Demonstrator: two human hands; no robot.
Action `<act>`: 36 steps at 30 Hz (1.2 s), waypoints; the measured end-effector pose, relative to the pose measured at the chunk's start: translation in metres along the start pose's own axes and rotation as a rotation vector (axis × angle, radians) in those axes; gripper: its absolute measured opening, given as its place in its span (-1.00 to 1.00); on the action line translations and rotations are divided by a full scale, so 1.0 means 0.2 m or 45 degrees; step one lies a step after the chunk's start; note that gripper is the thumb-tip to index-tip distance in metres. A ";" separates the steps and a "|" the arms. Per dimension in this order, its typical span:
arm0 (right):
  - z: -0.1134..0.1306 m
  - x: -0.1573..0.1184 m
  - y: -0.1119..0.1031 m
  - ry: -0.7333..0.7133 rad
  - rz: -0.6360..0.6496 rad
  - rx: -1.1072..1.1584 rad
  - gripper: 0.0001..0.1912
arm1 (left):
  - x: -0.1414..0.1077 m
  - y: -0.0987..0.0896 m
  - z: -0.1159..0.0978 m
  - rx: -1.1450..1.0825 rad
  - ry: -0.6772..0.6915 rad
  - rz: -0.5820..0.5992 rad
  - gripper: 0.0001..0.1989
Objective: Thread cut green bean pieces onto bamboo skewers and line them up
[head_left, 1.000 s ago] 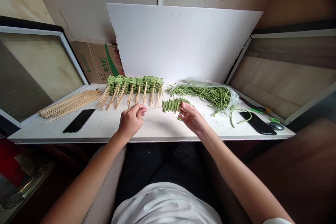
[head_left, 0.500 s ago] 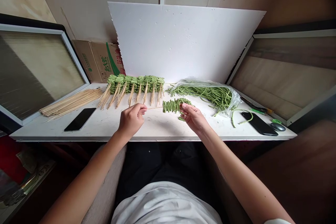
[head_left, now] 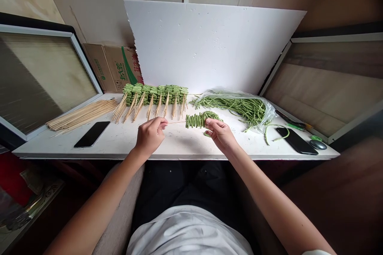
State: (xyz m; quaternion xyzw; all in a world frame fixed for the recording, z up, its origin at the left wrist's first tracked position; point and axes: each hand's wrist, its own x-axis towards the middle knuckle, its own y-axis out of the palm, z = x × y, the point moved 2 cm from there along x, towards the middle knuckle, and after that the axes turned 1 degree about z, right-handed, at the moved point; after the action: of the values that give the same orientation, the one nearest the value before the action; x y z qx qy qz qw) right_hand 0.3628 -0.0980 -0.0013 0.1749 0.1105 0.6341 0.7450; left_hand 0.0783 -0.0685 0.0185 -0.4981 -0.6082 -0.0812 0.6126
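My left hand (head_left: 151,133) pinches the bare end of a thin wooden skewer (head_left: 176,122). A row of short green bean pieces (head_left: 195,120) is threaded side by side on its right part. At the right end of that row, the fingers of my right hand (head_left: 220,131) are closed around the end of the beans. More cut bean pieces (head_left: 213,114) lie on the table just behind my right hand. Finished-looking bean skewers (head_left: 155,93) are stacked at the back, sticks pointing toward me.
On the white table (head_left: 119,143) lie bare skewers (head_left: 82,115) and a phone (head_left: 91,134) at left. Long beans in a plastic bag (head_left: 245,107), another phone (head_left: 296,140) and a grey mouse-like object (head_left: 317,144) are at right. A white board (head_left: 209,48) stands behind.
The view has shifted very slightly. Both hands keep their hold, and the beans on the skewer look nearly the same.
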 end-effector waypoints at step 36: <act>0.07 0.12 -0.18 0.014 0.104 -0.253 -0.57 | 0.03 0.07 0.26 -0.265 -0.409 0.425 -0.87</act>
State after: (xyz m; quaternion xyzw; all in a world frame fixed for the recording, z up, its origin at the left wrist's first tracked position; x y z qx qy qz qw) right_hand 0.4053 -0.0815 -0.0028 0.1011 0.0437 0.6729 0.7315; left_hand 0.0552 -0.0214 0.0031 -0.6585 -0.5953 0.0392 0.4587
